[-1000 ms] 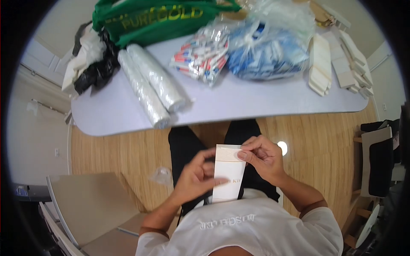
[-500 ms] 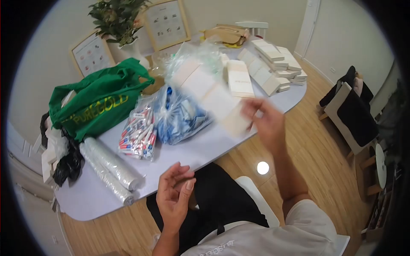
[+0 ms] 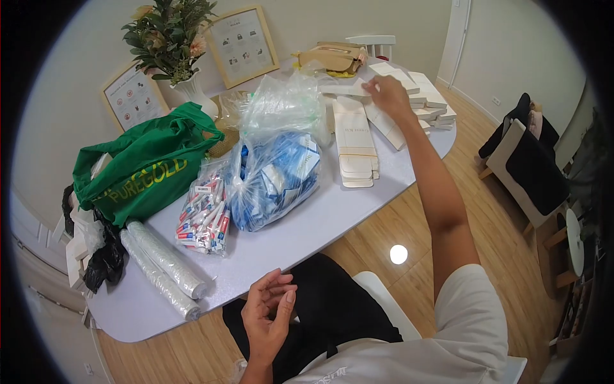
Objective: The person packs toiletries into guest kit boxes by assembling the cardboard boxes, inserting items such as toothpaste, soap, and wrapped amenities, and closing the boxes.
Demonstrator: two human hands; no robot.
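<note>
At the table's far right, my right hand (image 3: 388, 96) pinches the end of a flat white box (image 3: 345, 90), above other white boxes. My left hand (image 3: 270, 313) hangs over my lap near the table's front edge, fingers apart and slightly curled, holding nothing. Nearer than my right hand lies a stack of flattened white boxes (image 3: 355, 137) with printed letters. Several assembled white boxes (image 3: 430, 96) are piled to the right of my right hand.
On the white table (image 3: 281, 246) are a green bag (image 3: 144, 166), foil-like rolls (image 3: 163, 269), a bag of small tubes (image 3: 206, 214), a bag of blue packets (image 3: 275, 182), clear plastic (image 3: 284, 105), a flower vase (image 3: 192, 93) and framed signs (image 3: 243, 45). A chair (image 3: 521, 163) stands right.
The view has turned toward the right side of the table. My right hand has carried a white box from my lap to the far right. My left hand has let go of it.
</note>
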